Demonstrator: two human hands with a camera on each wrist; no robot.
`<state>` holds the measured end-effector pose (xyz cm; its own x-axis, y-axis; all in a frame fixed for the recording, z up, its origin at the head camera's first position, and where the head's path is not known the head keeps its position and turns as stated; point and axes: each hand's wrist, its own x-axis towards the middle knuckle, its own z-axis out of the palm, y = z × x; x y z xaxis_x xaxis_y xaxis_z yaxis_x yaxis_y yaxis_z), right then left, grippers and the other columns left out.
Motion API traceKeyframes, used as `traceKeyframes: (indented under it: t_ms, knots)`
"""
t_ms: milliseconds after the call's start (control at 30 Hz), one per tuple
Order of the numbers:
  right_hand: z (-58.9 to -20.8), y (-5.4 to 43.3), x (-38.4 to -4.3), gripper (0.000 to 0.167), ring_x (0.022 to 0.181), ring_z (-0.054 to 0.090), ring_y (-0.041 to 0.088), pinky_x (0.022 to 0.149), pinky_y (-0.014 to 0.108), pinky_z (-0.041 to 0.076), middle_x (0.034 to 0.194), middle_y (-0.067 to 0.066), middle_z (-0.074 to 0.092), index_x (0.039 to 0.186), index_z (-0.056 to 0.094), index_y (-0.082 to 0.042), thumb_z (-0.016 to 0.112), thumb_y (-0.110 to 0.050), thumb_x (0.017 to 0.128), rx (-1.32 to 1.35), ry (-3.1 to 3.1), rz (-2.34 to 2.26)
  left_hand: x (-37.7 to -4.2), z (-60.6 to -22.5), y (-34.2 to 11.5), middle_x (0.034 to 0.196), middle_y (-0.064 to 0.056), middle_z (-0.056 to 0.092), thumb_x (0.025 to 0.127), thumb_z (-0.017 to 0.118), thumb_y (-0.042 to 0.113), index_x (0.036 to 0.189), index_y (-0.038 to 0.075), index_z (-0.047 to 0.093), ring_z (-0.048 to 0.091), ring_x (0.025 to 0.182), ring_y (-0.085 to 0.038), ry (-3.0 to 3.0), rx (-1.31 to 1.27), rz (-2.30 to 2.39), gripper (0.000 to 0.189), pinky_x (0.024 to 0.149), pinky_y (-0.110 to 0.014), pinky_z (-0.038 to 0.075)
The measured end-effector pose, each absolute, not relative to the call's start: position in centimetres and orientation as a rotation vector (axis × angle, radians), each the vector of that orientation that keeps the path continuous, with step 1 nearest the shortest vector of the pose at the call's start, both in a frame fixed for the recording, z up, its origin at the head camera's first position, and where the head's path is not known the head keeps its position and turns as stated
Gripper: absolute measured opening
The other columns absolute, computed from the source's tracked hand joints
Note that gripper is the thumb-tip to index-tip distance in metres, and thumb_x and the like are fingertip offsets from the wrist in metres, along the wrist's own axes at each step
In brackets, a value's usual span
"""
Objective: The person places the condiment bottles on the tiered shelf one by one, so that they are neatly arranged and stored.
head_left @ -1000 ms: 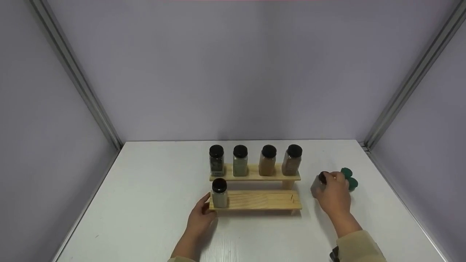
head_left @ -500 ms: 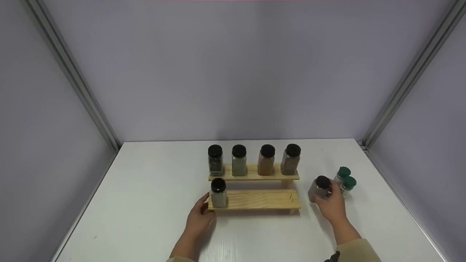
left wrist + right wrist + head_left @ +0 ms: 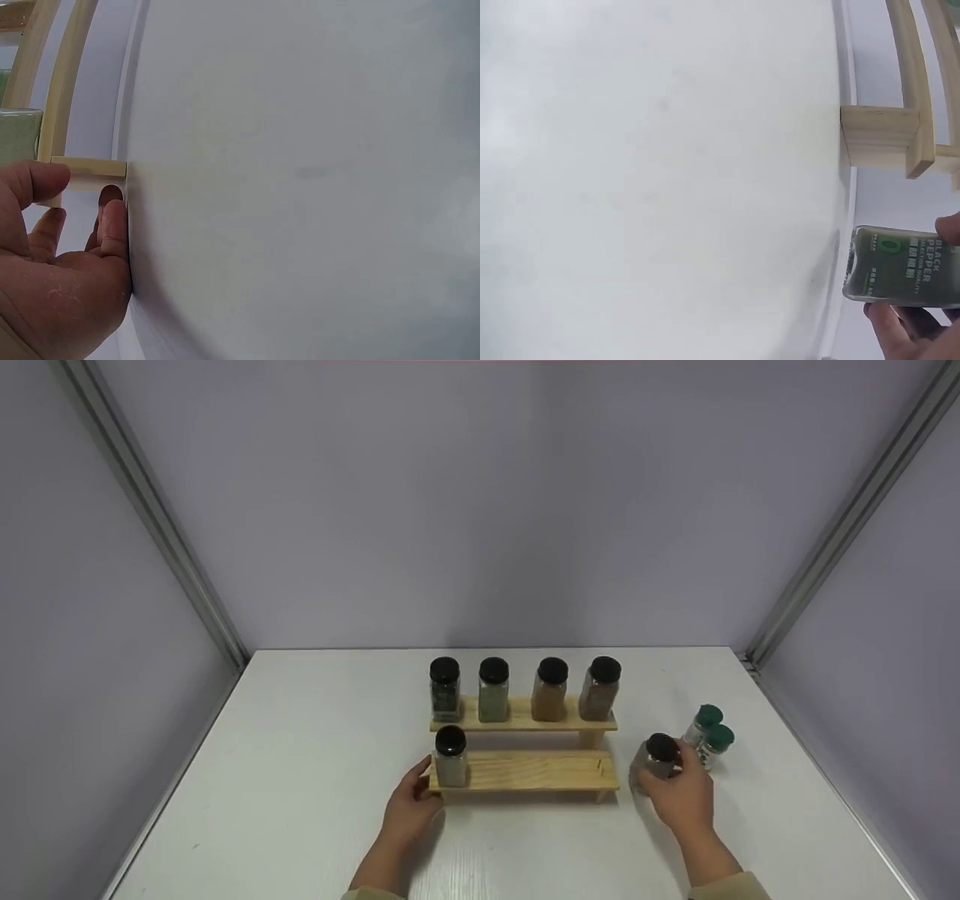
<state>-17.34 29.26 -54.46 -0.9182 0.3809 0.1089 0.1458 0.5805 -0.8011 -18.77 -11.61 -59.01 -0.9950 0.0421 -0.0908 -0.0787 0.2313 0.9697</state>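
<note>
My right hand (image 3: 682,795) holds a black-capped spice jar (image 3: 660,757) to the right of a two-tier wooden spice rack (image 3: 525,772). In the right wrist view, that jar's label (image 3: 907,262) reads black pepper, and the fingers wrap its sides. My left hand (image 3: 410,812) is at the left end of the lower shelf. From the left wrist, the thumb and a finger of this hand (image 3: 67,277) pinch the shelf's end beside the rack's leg (image 3: 90,166). A pale-filled jar (image 3: 451,761) stands at the lower shelf's left end.
Several black-capped jars, among them a brown-filled one (image 3: 550,694), line the upper shelf. Two green-capped jars (image 3: 705,718) stand close together beyond my right hand. White table (image 3: 285,780) surrounds the rack, with grey walls (image 3: 495,510) behind and at both sides.
My right hand has brought the black pepper jar slightly toward me, away from the green-capped jars, its grip shifting from the cap to the side. The left hand stays at the rack.
</note>
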Motion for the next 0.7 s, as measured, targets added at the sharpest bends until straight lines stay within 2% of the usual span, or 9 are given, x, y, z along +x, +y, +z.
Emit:
traceKeyframes:
  t_ms: [167, 300, 367, 567, 700]
  knots:
    - [-52.9, 27.1, -16.7, 0.060, 0.119, 0.062, 0.035, 0.095, 0.045, 0.053, 0.133, 0.020, 0.066, 0.139, 0.058, -0.001, 0.085, -0.009, 0.087, -0.309, -2.405, 1.174, -18.5, -59.0, -11.7, 0.141, -0.035, 0.058, 0.092, 0.070, 0.003, 0.161, -0.006, 0.034, 0.065, 0.122, -0.041, 2.348, 0.016, 1.947, 0.078, 0.093, -0.043, 0.058]
    - [-52.0, 24.9, -16.5, 0.061, 0.106, 0.068, 0.030, 0.081, 0.036, 0.058, 0.126, 0.014, 0.070, 0.136, 0.062, -0.006, 0.091, -0.013, 0.083, -0.203, -2.393, 1.161, -18.6, -59.1, -11.8, 0.140, -0.034, 0.059, 0.093, 0.072, 0.006, 0.161, -0.004, 0.035, 0.065, 0.121, -0.041, 2.362, -0.007, 1.927, 0.078, 0.092, -0.042, 0.059]
    - [-51.8, 23.7, -16.5, 0.061, 0.102, 0.070, 0.029, 0.077, 0.035, 0.059, 0.124, 0.012, 0.073, 0.135, 0.063, -0.007, 0.093, -0.015, 0.082, -0.139, -2.396, 1.173, -18.6, -59.1, -11.8, 0.141, -0.034, 0.058, 0.094, 0.073, 0.006, 0.161, -0.003, 0.036, 0.065, 0.123, -0.041, 2.367, -0.014, 1.919, 0.078, 0.093, -0.042, 0.058]
    - [-52.0, 20.4, -16.9, 0.058, 0.097, 0.072, 0.025, 0.079, 0.047, 0.062, 0.118, 0.007, 0.074, 0.129, 0.067, -0.012, 0.096, -0.017, 0.080, 0.025, -2.423, 1.222, -18.6, -59.1, -11.5, 0.142, -0.034, 0.058, 0.094, 0.074, 0.008, 0.161, -0.003, 0.036, 0.063, 0.126, -0.044, 2.358, -0.005, 1.919, 0.078, 0.096, -0.044, 0.058]
    - [-52.2, 18.7, -17.3, 0.054, 0.097, 0.071, 0.023, 0.080, 0.045, 0.062, 0.114, 0.005, 0.073, 0.125, 0.068, -0.012, 0.096, -0.020, 0.079, 0.087, -2.449, 1.242, -18.6, -59.1, -11.4, 0.142, -0.035, 0.057, 0.095, 0.075, 0.008, 0.161, -0.004, 0.037, 0.060, 0.129, -0.046, 2.369, 0.004, 1.916, 0.077, 0.099, -0.045, 0.057]
